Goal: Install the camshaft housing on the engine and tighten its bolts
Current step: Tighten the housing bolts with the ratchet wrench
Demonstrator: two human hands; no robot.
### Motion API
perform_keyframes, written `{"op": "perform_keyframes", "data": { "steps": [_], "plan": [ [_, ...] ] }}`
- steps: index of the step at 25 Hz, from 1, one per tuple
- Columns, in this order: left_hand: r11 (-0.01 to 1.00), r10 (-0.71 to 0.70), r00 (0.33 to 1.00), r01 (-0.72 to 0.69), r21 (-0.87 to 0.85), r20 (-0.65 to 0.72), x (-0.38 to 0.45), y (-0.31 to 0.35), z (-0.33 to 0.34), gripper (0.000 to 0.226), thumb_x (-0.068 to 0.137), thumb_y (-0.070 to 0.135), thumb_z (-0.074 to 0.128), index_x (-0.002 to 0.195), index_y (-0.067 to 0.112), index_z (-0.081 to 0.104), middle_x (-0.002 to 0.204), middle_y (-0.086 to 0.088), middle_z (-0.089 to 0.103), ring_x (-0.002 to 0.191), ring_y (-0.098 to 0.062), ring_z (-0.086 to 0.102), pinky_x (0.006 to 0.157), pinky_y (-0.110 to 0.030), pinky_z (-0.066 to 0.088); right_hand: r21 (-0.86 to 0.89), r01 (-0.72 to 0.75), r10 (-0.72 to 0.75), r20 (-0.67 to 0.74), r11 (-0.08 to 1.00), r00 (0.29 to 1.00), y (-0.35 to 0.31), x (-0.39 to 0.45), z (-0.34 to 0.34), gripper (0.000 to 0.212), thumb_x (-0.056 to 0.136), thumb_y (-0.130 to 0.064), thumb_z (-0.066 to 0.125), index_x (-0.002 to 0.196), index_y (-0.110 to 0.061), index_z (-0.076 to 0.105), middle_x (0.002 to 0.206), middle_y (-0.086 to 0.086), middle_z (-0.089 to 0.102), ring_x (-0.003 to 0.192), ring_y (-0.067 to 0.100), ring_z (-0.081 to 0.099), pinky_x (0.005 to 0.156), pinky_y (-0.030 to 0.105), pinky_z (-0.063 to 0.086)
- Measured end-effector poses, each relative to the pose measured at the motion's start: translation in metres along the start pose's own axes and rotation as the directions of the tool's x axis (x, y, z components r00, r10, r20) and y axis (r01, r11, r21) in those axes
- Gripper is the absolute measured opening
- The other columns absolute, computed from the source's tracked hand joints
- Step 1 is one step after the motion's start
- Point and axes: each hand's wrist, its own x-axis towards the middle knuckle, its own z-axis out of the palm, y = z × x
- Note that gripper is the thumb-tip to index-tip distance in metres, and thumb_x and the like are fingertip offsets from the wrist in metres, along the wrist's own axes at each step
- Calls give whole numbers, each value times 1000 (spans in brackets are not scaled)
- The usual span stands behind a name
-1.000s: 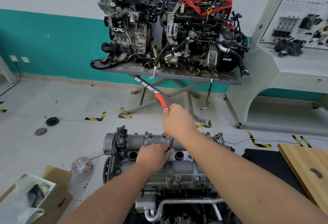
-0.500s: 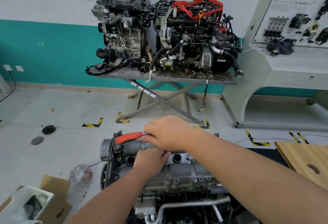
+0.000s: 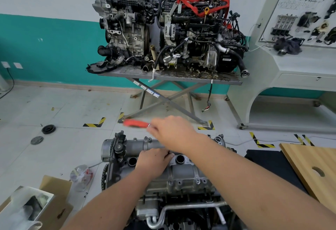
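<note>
1. Camshaft housing (image 3: 163,173) sits on engine (image 3: 181,209), near centre.
2. Right hand (image 3: 172,133) grips the red-handled ratchet (image 3: 135,123), handle pointing left.
3. Left hand (image 3: 154,162) pinches the drive end over a bolt; keep it pressed square, swing short.

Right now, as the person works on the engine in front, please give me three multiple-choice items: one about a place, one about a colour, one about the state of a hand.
1. Where does the wooden board lie?
A. right of the engine
B. on the metal table
C. left of the engine

2. What colour is the ratchet handle?
A. blue
B. red
C. yellow

3. What does the right hand do?
A. hangs idle
B. rests flat on the floor
C. grips the ratchet

Answers:
1. A: the board lies at the right edge, beside the camshaft housing.
2. B: the handle sticks out red from the hand.
3. C: its fingers curl round the tool, while the left hand steadies it at the housing.
</note>
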Motion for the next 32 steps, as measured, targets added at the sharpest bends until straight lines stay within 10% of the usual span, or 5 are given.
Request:
{"op": "perform_keyframes", "data": {
  "steps": [5, 15, 19, 23, 32],
  "plan": [
    [999, 39, 996, -36, 32, -79, -3, 3, -5, 36, 103, 47, 34, 116, 26, 60, 110, -1, 68, 99, -27, 62, 74, -39, 47, -134, 329, -316, 107, 935, 943, -1, -2, -7, 40, 105, -50, 33, 109, -20, 60, 92, 1, 61, 88, 24, 59, 71, 37, 50],
    [998, 0, 1000, -2, -70, -28, -4, 3, -6, 32, 102, 51, 35, 77, 32, 42, 88, 4, 68, 84, -22, 63, 63, -34, 29, 253, -442, 479, -106, 861, 871, 0, 13, 9, 29, 106, -34, 35, 108, -14, 56, 78, 3, 51, 74, 29, 55, 57, 32, 35],
    [1000, 2, 1000, -2, -30, -8, -3, 2, -4, 32, 103, 50, 34, 83, 31, 49, 91, 4, 69, 87, -22, 64, 64, -35, 31, 44, -59, 62, -76, 997, 995, 0, 3, 4, 35, 106, -45, 35, 106, -20, 59, 76, -2, 52, 75, 25, 58, 52, 32, 35],
    [998, 56, 990, -52, 32, -126, -4, 5, -5, 33, 102, 45, 37, 119, 27, 60, 119, -1, 66, 107, -27, 60, 78, -40, 45, -161, 429, -423, 73, 889, 903, 4, -4, -4, 40, 104, -50, 38, 110, -20, 64, 95, 2, 62, 89, 23, 57, 70, 36, 48],
    [998, -1, 999, -1, -61, -36, -3, 3, -3, 37, 102, 51, 36, 71, 32, 36, 93, 4, 69, 90, -22, 63, 66, -34, 30, 220, -448, 470, -54, 866, 881, 8, 16, 3, 31, 106, -37, 33, 108, -16, 56, 80, 4, 54, 70, 26, 56, 55, 33, 36]
  ]
}}
